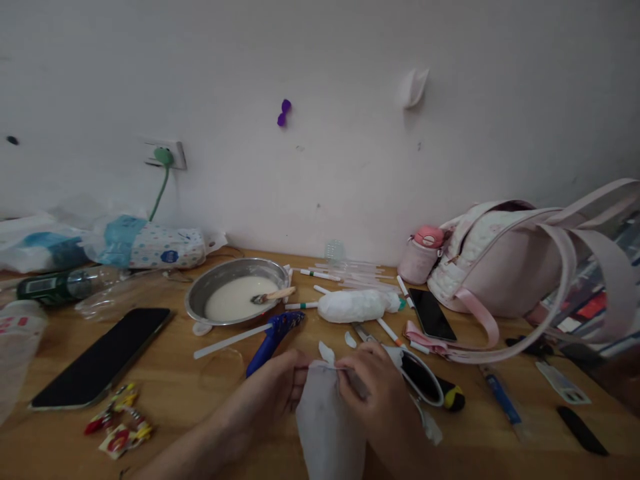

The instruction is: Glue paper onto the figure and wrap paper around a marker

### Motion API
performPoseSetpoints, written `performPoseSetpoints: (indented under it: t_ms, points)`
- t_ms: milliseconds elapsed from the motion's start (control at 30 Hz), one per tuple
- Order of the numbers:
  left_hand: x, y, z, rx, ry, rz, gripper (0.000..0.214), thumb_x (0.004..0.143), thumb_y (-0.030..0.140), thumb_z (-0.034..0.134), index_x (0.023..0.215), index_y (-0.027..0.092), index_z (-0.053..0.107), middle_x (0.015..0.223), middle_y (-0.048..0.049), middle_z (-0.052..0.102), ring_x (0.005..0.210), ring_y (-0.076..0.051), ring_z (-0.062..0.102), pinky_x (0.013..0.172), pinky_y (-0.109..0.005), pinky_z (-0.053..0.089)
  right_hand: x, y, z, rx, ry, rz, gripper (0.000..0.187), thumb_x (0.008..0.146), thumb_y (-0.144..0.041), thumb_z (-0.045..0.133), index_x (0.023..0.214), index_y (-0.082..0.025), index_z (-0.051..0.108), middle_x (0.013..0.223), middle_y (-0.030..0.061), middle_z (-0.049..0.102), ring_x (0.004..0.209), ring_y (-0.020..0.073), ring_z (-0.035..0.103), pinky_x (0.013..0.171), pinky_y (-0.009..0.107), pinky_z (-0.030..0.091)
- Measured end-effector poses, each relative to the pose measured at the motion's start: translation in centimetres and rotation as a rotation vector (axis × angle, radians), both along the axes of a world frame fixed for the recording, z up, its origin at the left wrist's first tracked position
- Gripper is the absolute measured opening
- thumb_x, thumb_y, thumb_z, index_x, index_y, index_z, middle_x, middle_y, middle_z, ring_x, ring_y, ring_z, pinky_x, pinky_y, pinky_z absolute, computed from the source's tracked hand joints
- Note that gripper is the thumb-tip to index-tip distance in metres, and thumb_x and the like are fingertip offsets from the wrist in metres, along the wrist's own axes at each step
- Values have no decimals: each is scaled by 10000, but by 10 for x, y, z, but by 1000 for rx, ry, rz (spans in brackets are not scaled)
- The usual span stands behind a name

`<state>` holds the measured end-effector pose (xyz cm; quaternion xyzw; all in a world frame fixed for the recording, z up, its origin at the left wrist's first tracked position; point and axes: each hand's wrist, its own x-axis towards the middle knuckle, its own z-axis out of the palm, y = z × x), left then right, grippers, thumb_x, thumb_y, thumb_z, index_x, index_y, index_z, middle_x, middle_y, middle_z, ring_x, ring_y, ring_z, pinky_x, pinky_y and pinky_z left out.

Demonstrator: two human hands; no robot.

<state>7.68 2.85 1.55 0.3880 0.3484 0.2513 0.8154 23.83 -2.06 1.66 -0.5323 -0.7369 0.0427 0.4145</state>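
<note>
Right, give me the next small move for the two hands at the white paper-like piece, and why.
I'd probably tear a small strip from the top edge of the soft white paper-like piece: the left hand and right hand have their fingers at that edge, and small white scraps lie near it.

1. Your sheet (329,433), twd table's (190,427) near edge: plain white.
2. Your table: brown, wood-grain.
3. Glue gun (261,350): dk blue.
4. Your tissue pack (160,243), twd far-left corner: white w/ multicol. dots, lt blue end.
5. Your bag (515,260), twd far-right corner: pale pink, patterned white panel.
6. Flask (417,262), nr far edge: pink, coral-red lid.
7. Knife (503,398), twd right edge: blue.
</note>
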Motion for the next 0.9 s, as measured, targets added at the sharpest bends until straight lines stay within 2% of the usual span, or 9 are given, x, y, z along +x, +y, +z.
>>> performPoseSetpoints:
  t_ms: [100,200,400,500,600,667,800,900]
  points:
    - [-1,1,-4,-31,-25,-38,241,742,374,547,767,163,662,676,-10,654,639,-148,560,604,-236,369,0,-3,-1,82,-80,56,147,791,-53,517,780,-173,603,715,22,642,775,193,537,712,310,459]
    - [-2,1,-5,24,-11,-28,176,719,329,616,687,163,664,665,12,623,649,-138,518,622,-227,353,-2,-5,0,129,-147,65,153,816,-61,493,817,-174,596,746,20,649,801,196,533,738,318,460]
    - [-3,-1,2,87,52,-72,206,680,325,678,626,126,671,545,36,536,533,-104,411,539,-224,272,-2,-9,-4,341,-389,49,166,881,-101,446,872,-151,605,791,35,674,788,201,557,739,338,443]
    - [-3,0,3,101,72,-85,234,674,354,672,633,123,682,526,37,539,509,-99,400,535,-227,269,-2,-8,-9,367,-526,43,222,904,-90,398,902,-160,609,832,31,692,848,195,573,818,348,399]
    - [-4,4,1,130,92,-101,237,612,353,703,636,117,684,549,21,584,522,-106,434,553,-231,295,-1,-6,-11,436,-488,67,218,896,-92,404,878,-154,613,838,31,693,871,185,580,853,358,348]
    - [-3,6,-1,152,122,-98,229,569,340,723,609,121,668,534,29,582,509,-102,430,539,-228,287,-1,-5,-9,357,-369,105,139,835,-109,481,828,-171,606,825,15,675,851,190,577,845,373,335]
    - [-2,6,-3,180,182,-64,230,553,364,710,586,152,630,489,66,536,465,-91,398,506,-225,268,-1,-4,-2,-37,54,97,216,725,-155,536,926,-187,609,918,45,660,890,214,577,823,370,402]
    - [-1,5,0,208,210,-73,247,546,382,709,606,151,644,529,56,562,504,-102,427,535,-231,298,-3,-2,0,-397,321,7,174,728,-222,542,852,-172,653,826,57,686,793,213,612,717,327,459]
